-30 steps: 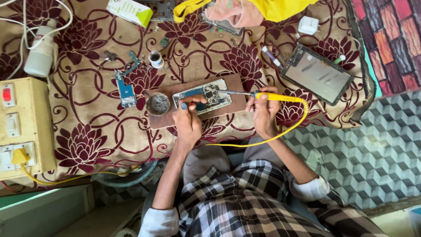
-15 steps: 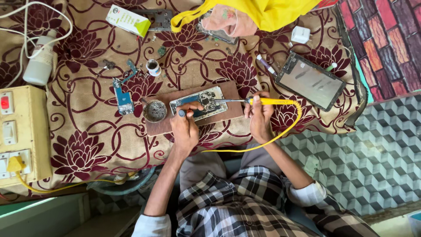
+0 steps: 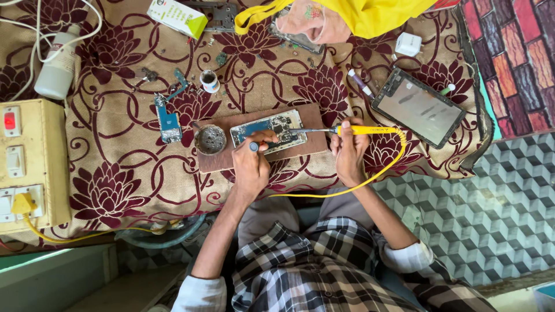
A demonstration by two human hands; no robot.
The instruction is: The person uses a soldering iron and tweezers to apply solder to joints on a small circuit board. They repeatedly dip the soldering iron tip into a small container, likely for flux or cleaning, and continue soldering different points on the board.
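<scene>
Cloth: the floral maroon-and-tan cloth [image 3: 115,173] covers the whole work surface under my arms.
Switch box: a cream switch box [image 3: 26,167] stands at the far left edge, well apart from my hands.
Tablet: a dark tablet [image 3: 419,108] lies to the right, tilted, just beyond my right hand.
Wooden board: a brown wooden board [image 3: 315,118] lies in the middle, its long axis running left to right.
Circuit board: the opened phone circuit board [image 3: 269,126] rests on the wooden board, long axis also left to right, directly above both hands.
Left hand: my left hand [image 3: 251,167] sits below the circuit board's middle; its fingers are clenched on a thin dark tool [image 3: 254,146] whose end touches the board.
Right hand: my right hand [image 3: 350,153] lies right of the circuit board, fingers wrapped around the yellow soldering iron [image 3: 364,130].
Iron axis: the iron lies level, handle right, metal tip pointing left onto the circuit board's right end.
Nearer hand: the left hand is nearer the board's centre; the right reaches it only through the iron.
Tin: a small round tin [image 3: 210,139] sits on the wooden board just left of the circuit board.
</scene>
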